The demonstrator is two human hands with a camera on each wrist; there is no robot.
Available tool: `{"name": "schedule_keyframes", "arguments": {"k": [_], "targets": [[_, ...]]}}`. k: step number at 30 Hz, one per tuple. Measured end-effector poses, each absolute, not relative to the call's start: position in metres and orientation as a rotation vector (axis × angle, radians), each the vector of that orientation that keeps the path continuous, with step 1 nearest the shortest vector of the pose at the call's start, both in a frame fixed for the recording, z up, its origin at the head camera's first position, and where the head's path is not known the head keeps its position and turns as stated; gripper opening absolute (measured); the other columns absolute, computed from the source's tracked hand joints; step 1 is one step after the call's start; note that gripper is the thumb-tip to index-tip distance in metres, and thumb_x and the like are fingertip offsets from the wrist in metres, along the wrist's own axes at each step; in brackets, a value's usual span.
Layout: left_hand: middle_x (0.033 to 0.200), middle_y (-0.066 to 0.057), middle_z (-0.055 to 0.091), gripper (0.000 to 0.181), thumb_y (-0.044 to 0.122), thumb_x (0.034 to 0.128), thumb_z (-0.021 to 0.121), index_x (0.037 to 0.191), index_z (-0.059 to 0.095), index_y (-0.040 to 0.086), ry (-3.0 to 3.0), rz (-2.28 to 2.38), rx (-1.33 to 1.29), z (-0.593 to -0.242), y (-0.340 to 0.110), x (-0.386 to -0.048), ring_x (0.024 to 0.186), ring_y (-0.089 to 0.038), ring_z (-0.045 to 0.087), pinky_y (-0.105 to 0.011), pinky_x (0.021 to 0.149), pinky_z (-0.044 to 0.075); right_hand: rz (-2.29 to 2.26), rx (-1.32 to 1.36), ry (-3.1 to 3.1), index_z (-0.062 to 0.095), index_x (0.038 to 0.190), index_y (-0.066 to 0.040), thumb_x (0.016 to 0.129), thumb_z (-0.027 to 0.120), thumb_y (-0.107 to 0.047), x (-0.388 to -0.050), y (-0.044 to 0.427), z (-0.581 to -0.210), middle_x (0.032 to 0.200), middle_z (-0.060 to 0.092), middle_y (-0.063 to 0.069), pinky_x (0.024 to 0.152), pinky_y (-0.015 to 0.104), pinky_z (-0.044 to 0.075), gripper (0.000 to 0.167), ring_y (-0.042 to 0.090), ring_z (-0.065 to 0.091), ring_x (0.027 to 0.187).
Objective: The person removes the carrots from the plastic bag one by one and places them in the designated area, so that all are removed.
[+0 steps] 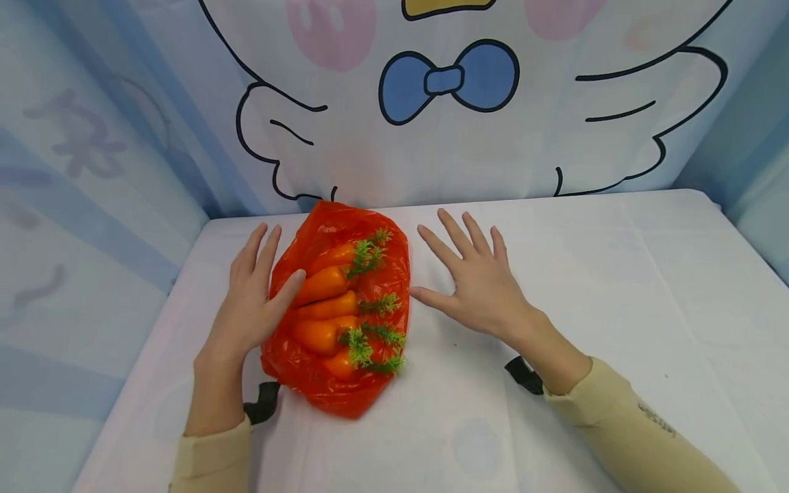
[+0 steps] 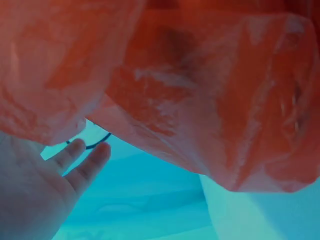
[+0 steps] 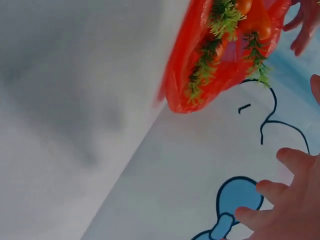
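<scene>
Step in hand, judged: hands flank a crinkled red plastic bag (image 1: 351,404), no grip taken. Left hand (image 1: 246,301): fingers extended, thumb overlapping the bag's left side; contact unclear. Right hand (image 1: 477,287): fingers spread, just beside the right edge. Glossy orange tapered carrots (image 1: 327,307) with feathery green tops lie between. Next move probably calls for fingers curling under both edges.

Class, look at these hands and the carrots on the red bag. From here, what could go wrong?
The orange carrots with feathery green tops lie side by side on the crinkled red plastic bag, some tops reaching its edge; a tug might roll one onto the white cloth-covered table.

The plastic looks thin, so pulling might tear it.

Neither the left hand nor the right hand grips anything, so lifting unevenly could spill the carrots.
</scene>
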State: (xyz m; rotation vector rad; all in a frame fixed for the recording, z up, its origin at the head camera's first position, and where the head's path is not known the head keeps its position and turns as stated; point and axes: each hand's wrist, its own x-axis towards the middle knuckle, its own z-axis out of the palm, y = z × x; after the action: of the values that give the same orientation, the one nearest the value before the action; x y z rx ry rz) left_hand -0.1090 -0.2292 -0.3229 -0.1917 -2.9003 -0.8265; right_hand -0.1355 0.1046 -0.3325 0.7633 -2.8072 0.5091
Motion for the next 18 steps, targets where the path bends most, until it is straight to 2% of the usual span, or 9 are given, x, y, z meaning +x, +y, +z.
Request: {"name": "schedule_keyframes", "arguments": {"k": [5, 9, 14, 18], "targets": [[0.167, -0.011, 0.008, 0.078, 0.045, 0.1012, 0.053, 0.164, 0.013, 0.021, -2.873, -0.965, -0.18, -0.323, -0.231, -0.111, 0.146, -0.041, 0.016, -0.07, 0.101, 0.037, 0.529, 0.849, -2.772, 0.03, 0.16, -0.021, 0.089, 0.064, -0.062, -0.134, 0.084, -0.329, 0.167, 0.015, 0.006, 0.114, 0.067, 0.009, 0.089, 0.037, 0.018, 0.149], [0.164, -0.015, 0.013, 0.078, 0.049, 0.1013, 0.052, 0.163, 0.014, 0.022, -2.866, -1.083, -0.137, -0.325, -0.232, -0.112, 0.142, -0.04, 0.024, -0.063, 0.101, 0.042, 0.567, 0.946, -2.719, 0.034, 0.159, -0.019, 0.088, 0.066, -0.061, -0.133, 0.065, -0.328, 0.166, 0.022, 0.007, 0.115, 0.064, 0.014, 0.088, 0.033, 0.029, 0.145], [0.161, -0.014, 0.021, 0.076, 0.051, 0.1012, 0.052, 0.163, 0.018, 0.023, -2.842, -1.199, -0.098, -0.329, -0.232, -0.113, 0.128, -0.036, 0.038, -0.059, 0.099, 0.046, 0.638, 1.057, -2.668, 0.039, 0.157, -0.019, 0.088, 0.068, -0.059, -0.129, 0.043, -0.326, 0.16, 0.033, 0.007, 0.113, 0.059, 0.023, 0.085, 0.027, 0.036, 0.141], [0.158, -0.014, 0.028, 0.073, 0.049, 0.1018, 0.052, 0.162, 0.021, 0.022, -2.824, -1.241, -0.088, -0.331, -0.233, -0.114, 0.122, -0.033, 0.041, -0.055, 0.095, 0.049, 0.697, 1.124, -2.655, 0.043, 0.154, -0.019, 0.087, 0.071, -0.056, -0.125, 0.027, -0.325, 0.156, 0.041, 0.007, 0.112, 0.053, 0.03, 0.082, 0.028, 0.042, 0.137]]}}
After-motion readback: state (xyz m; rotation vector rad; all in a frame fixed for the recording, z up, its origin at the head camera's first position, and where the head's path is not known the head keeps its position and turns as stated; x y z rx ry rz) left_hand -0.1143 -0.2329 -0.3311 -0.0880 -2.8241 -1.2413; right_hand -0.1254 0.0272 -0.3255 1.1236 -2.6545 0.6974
